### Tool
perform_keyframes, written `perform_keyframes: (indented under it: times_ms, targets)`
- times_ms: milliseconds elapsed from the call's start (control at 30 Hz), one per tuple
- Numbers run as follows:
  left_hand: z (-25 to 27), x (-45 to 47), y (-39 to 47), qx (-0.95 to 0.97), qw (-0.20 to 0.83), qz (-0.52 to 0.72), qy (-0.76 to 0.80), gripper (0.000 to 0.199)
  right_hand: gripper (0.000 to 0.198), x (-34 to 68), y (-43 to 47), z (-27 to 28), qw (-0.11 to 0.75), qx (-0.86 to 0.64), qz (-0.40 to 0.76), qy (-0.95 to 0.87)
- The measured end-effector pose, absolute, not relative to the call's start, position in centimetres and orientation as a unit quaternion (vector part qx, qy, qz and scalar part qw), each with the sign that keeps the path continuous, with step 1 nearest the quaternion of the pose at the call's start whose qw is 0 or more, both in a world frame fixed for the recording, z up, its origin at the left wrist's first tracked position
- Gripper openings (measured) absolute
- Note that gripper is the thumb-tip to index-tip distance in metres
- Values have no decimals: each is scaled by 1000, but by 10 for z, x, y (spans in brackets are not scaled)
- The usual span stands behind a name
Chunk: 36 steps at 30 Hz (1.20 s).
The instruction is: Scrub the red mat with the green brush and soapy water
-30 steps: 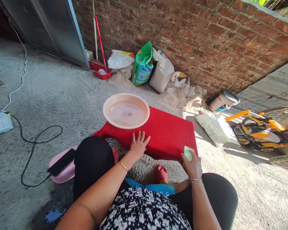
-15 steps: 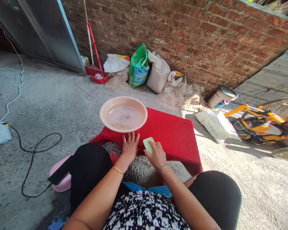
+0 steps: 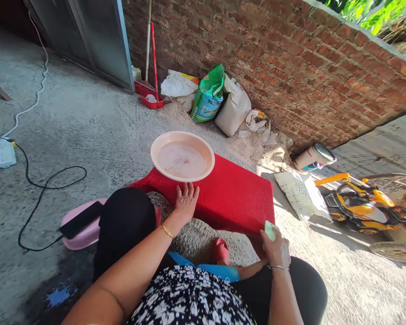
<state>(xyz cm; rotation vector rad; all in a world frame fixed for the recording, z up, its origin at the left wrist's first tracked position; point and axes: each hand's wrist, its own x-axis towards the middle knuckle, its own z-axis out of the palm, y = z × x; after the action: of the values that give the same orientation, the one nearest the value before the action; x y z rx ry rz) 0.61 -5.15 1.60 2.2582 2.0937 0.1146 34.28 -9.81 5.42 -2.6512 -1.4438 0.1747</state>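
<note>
A red cloth (image 3: 238,192) covers a low bench in front of my knees. My left hand (image 3: 185,204) lies on its near edge, palm down with fingers spread, just below the rim of a basin. That peach plastic basin (image 3: 209,170) stands on the left of the bench and holds cloudy water. At the bench's near right corner, my right hand (image 3: 279,251) grips a flat, pale green oblong thing (image 3: 270,229) against the cloth. Its underside is hidden, so its exact kind does not show.
Left of my knee, a pink tub (image 3: 76,243) carries a black corded device (image 3: 83,220). A white power strip (image 3: 0,152) lies farther left. Along the brick wall (image 3: 257,54) stand sacks (image 3: 235,108) and a red dustpan (image 3: 152,103). A yellow toy vehicle (image 3: 365,203) is at right.
My right hand has moved right with the pale green thing, from the bench's middle to its right corner. My left hand has stayed near the basin. The view has shifted slightly.
</note>
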Motion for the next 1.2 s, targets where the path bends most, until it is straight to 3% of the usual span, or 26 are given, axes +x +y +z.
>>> perform_keyframes:
  times_ms: [200,400,600,933,1200]
  targets:
    - [7,9,-49,717,37,64,693,57,58,261,-74,52,135,-766,110,-619]
    - [5,6,-50,729,-5,29,684,56,52,170,-57,42,111,-649,127,-742]
    - [16,7,-50,729,18,26,684,57,52,220,-52,42,90,-704,142,-690]
    - [14,9,-49,725,20,35,688,57,68,349,-80,55,118,-886,109,-435]
    - [11,9,-48,727,11,20,687,57,50,228,-46,43,195,-695,129,-680]
